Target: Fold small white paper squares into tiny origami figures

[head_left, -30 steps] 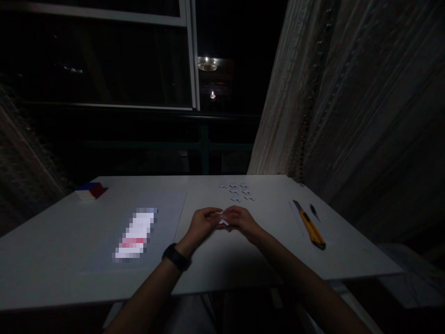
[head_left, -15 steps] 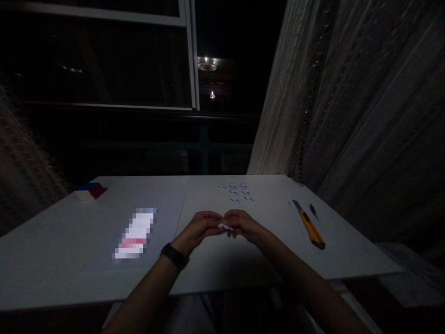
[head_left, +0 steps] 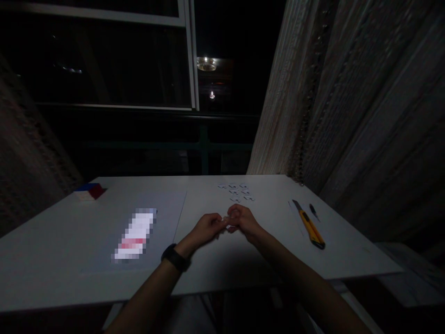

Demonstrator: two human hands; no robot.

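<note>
A small white piece of folded paper (head_left: pixel 225 219) is pinched between my two hands above the middle of the table, mostly covered by the fingers. My left hand (head_left: pixel 207 229), with a dark watch on its wrist, is closed on the paper from the left. From the right, my right hand (head_left: pixel 246 223) grips it between thumb and fingers, the fingers curled. Just beyond the hands, several small white paper pieces (head_left: pixel 233 191) with dark marks lie in loose rows on the table.
On the white table (head_left: pixel 205 273), a yellow utility knife (head_left: pixel 309 225) and a small dark pen-like tool (head_left: pixel 314 211) lie at right. A lit, blurred-out phone (head_left: pixel 135 234) rests on a large sheet (head_left: pixel 170 222) at left. A coloured cube (head_left: pixel 89 191) stands far left. Curtains (head_left: pixel 271 116) hang beside the table.
My hands have shifted their hold on the paper; the fingers are more curled and less of it shows. The right hand has risen slightly. The other things lie as before.
</note>
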